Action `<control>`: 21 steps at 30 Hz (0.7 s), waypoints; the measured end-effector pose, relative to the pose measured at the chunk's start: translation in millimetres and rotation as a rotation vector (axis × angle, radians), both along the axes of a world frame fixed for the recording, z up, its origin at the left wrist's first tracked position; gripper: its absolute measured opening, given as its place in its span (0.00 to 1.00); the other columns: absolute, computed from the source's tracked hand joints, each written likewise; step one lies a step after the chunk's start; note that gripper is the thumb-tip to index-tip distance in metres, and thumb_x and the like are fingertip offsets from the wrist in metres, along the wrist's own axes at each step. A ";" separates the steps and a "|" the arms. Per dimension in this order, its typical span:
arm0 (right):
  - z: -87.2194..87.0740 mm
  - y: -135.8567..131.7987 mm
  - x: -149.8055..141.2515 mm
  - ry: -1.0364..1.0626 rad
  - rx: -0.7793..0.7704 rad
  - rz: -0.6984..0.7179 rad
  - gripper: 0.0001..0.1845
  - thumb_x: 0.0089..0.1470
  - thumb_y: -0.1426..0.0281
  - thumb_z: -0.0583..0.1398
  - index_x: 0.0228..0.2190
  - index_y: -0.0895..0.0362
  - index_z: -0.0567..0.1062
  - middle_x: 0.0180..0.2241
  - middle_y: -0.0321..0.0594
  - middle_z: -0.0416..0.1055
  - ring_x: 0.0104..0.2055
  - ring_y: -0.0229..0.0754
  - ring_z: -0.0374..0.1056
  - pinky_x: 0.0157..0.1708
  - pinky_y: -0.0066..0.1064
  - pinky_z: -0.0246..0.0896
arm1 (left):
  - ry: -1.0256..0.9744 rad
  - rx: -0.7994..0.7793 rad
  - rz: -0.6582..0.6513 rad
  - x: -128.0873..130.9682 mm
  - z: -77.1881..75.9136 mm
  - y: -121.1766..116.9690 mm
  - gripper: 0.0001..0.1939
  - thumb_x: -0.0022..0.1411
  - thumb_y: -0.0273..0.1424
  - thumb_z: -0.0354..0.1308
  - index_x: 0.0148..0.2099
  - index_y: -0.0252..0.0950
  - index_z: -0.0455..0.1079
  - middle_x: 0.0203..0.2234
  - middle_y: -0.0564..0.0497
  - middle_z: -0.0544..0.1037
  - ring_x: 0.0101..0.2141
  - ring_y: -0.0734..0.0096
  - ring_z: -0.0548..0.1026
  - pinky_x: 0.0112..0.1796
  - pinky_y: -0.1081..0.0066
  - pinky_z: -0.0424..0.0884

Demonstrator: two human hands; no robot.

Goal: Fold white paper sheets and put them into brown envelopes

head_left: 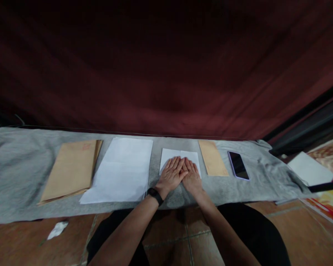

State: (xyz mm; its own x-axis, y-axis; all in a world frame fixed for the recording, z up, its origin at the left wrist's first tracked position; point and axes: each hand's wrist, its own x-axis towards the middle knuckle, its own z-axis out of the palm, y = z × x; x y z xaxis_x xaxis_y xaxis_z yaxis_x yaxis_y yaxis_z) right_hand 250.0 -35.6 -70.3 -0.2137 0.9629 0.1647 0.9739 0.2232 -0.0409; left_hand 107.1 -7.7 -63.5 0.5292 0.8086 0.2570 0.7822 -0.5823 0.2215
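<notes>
A folded sheet of white paper (166, 153) lies on the grey cloth, partly hidden under both palms. My left hand (172, 173), with a black band on its wrist, rests flat on the paper, fingers stretched out. Beside it my right hand (191, 177) also presses flat on the paper, and the two hands touch at the thumbs. Just right of them is a single brown envelope (213, 158). To their left lies a stack of white paper sheets (122, 170).
Farther left is a stack of larger brown envelopes (70, 168). A phone (239, 165) in a purple case lies at the right. The grey cloth (11, 177) covers a narrow table before a dark red curtain (166, 92). A crumpled white scrap (57, 229) is on the tiled floor.
</notes>
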 end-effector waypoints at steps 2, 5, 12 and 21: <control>-1.2 0.1 1.1 -0.005 0.001 0.011 0.32 0.64 0.74 0.48 0.68 0.53 0.58 0.70 0.44 0.49 0.73 0.52 0.42 0.68 0.52 0.42 | 0.008 0.011 0.000 -3.7 -2.5 -0.3 0.33 0.74 0.47 0.39 0.73 0.36 0.49 0.70 0.45 0.55 0.70 0.62 0.49 0.68 0.55 0.44; -3.7 -0.5 3.0 0.011 0.011 -0.026 0.29 0.67 0.72 0.47 0.67 0.58 0.59 0.70 0.47 0.49 0.73 0.51 0.42 0.68 0.50 0.41 | 0.018 0.016 0.004 -8.8 -4.5 -3.2 0.32 0.74 0.46 0.39 0.72 0.35 0.51 0.71 0.45 0.53 0.71 0.61 0.47 0.69 0.55 0.43; -8.2 -7.2 12.1 0.055 0.042 -0.113 0.29 0.70 0.66 0.42 0.68 0.63 0.56 0.70 0.51 0.50 0.72 0.51 0.46 0.68 0.47 0.41 | 0.034 -0.016 0.044 -20.3 5.3 -10.2 0.27 0.74 0.39 0.42 0.71 0.41 0.55 0.71 0.48 0.55 0.70 0.60 0.50 0.68 0.53 0.44; -14.9 -31.8 25.1 0.086 0.144 -0.181 0.31 0.69 0.64 0.44 0.67 0.66 0.56 0.67 0.57 0.55 0.69 0.52 0.52 0.65 0.49 0.49 | 0.031 -0.026 0.073 -21.4 8.0 -13.6 0.26 0.73 0.40 0.43 0.70 0.43 0.58 0.70 0.48 0.55 0.70 0.59 0.50 0.68 0.53 0.44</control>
State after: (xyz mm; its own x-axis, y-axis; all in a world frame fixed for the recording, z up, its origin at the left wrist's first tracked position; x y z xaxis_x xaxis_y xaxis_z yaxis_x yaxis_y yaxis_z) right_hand 275.1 -67.4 -85.2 -0.0192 0.9494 0.3133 0.9929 0.0549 -0.1056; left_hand 85.8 -21.3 -55.6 0.4757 0.8518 0.2194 0.8293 -0.5175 0.2108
